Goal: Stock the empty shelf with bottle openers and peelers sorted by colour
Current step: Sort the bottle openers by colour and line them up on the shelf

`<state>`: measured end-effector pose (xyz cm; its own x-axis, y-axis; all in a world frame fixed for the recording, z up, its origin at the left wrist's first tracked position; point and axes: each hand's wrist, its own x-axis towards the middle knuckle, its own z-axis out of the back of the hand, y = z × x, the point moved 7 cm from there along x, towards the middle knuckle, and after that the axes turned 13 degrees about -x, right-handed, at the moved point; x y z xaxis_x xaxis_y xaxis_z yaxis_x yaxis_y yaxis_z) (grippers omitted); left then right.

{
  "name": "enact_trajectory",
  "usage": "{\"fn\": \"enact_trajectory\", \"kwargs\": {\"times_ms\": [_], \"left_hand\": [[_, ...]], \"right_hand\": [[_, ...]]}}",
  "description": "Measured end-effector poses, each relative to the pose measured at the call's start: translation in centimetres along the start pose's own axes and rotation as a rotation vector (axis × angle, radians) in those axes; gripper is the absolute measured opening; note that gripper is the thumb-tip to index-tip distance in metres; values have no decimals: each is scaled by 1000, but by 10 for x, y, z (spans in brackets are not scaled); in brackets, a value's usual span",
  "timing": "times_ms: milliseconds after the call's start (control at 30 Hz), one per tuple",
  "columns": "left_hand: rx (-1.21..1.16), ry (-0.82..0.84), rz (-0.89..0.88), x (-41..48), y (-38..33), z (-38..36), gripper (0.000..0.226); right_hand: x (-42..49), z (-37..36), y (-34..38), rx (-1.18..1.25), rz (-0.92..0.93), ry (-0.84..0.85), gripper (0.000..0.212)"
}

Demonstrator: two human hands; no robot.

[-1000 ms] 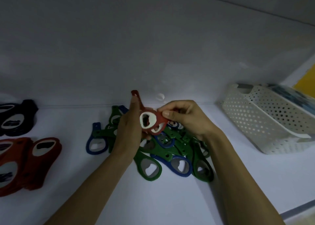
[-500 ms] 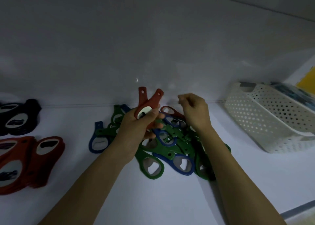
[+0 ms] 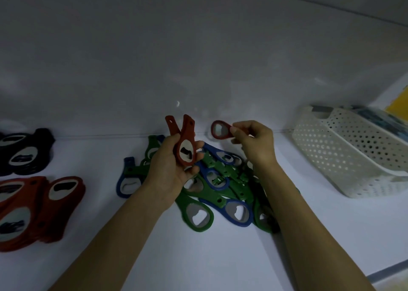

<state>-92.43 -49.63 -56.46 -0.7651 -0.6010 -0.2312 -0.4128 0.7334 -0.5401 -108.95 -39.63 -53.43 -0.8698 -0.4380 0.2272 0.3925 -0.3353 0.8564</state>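
Left hand (image 3: 170, 171): raised over the middle of the shelf, palm toward the camera; its grip is closed round the red openers in hand (image 3: 186, 149), thumb on one side of the heads and fingertips on the other.
Red openers in hand: two, stacked at the heads, their handles fanning apart and pointing up and away; the metal insert of the front one faces the camera.
Right hand (image 3: 256, 145): just right of the left, fingers curled; its grip pinches a single red opener (image 3: 219, 130) by the handle between thumb and forefinger.
Single red opener: in the air, ring end pointing left, apart from the other two.
Mixed pile (image 3: 220, 185): green and blue openers heaped on the shelf under both hands, overlapping at odd angles.
Lone blue opener (image 3: 127, 180): flat at the pile's left edge.
Red stack (image 3: 44, 202): near left on the shelf.
Black stack (image 3: 24, 151): far left, behind the red stack.
Basket (image 3: 353, 158): white, perforated, on the right, well apart from the pile.
Shelf (image 3: 198, 257): white and dimly lit.
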Motion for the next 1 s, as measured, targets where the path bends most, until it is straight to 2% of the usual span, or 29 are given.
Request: {"fn": "enact_trajectory", "kwargs": {"times_ms": [133, 200, 300, 400, 467, 500, 567, 600, 700, 767, 833, 900, 1000], "left_hand": [[0, 9, 4, 1, 2, 1, 31], [29, 37, 6, 1, 2, -2, 31], [178, 180, 21, -5, 7, -14, 37], [402, 242, -60, -12, 13, -19, 21], [525, 207, -179, -11, 9, -18, 20], [607, 214, -248, -12, 7, -20, 19], [735, 243, -334, -15, 5, -24, 22], [777, 250, -339, -15, 7, -24, 23], [876, 238, -316, -14, 12, -19, 20], [715, 204, -250, -15, 11, -15, 19], [326, 178, -123, -20, 10, -16, 24], [11, 114, -61, -26, 4, -13, 30], [-270, 38, -17, -38, -7, -11, 40]], "right_hand": [[-9, -2, 7, 544, -98, 99, 8], [-15, -9, 14, 635, -75, 204, 13], [-24, -21, 29, 543, 33, 329, 24], [-30, -24, 38, 195, 188, 241, 38], [-35, -27, 35, 100, 141, 229, 63], [-39, -34, 34, 130, 77, 318, 71], [-51, -50, 35, 214, 15, 504, 63], [-55, -55, 38, 239, 26, 529, 54], [-56, -57, 51, 287, 128, 421, 18], [-57, -55, 62, 281, 216, 380, 22], [-59, -48, 77, 342, 268, 342, 28], [-64, -41, 89, 463, 264, 279, 28], [-83, -52, 113, 544, 263, 253, 27]]}}
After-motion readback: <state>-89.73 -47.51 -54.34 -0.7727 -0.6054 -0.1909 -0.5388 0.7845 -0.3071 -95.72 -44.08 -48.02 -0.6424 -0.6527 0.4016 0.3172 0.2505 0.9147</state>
